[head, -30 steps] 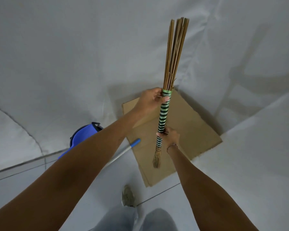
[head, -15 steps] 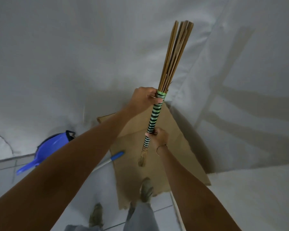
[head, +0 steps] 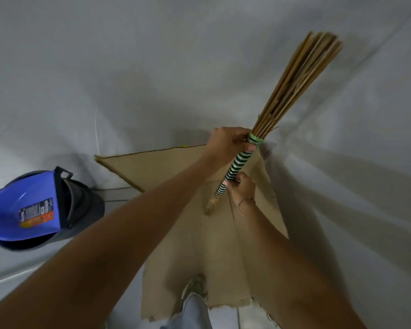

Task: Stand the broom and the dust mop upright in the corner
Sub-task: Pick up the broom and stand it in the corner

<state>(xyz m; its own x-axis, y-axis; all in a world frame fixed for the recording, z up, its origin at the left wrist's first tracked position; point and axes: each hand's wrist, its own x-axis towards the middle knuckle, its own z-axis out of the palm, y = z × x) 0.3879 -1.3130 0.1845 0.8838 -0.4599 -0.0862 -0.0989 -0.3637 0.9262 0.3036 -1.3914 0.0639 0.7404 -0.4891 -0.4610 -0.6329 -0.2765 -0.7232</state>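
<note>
I hold a stick broom (head: 292,86) upright and tilted to the right, its tan bristles pointing up toward the wall corner. Its handle is wrapped in green and black stripes, and its frayed lower tip hangs above the cardboard. My left hand (head: 228,143) grips the top of the striped wrap, just under the bristles. My right hand (head: 241,188) grips the lower part of the wrap. The dust mop is not in view.
A sheet of brown cardboard (head: 166,167) lies on the floor in the corner of two white walls. A blue dustpan (head: 26,207) rests on a dark bin at the left. My shoe (head: 195,290) stands on the cardboard's near edge.
I have stepped closer to the corner, onto the cardboard. The broom leans further right in both hands. The blue-tipped pole on the floor has dropped out of view.
</note>
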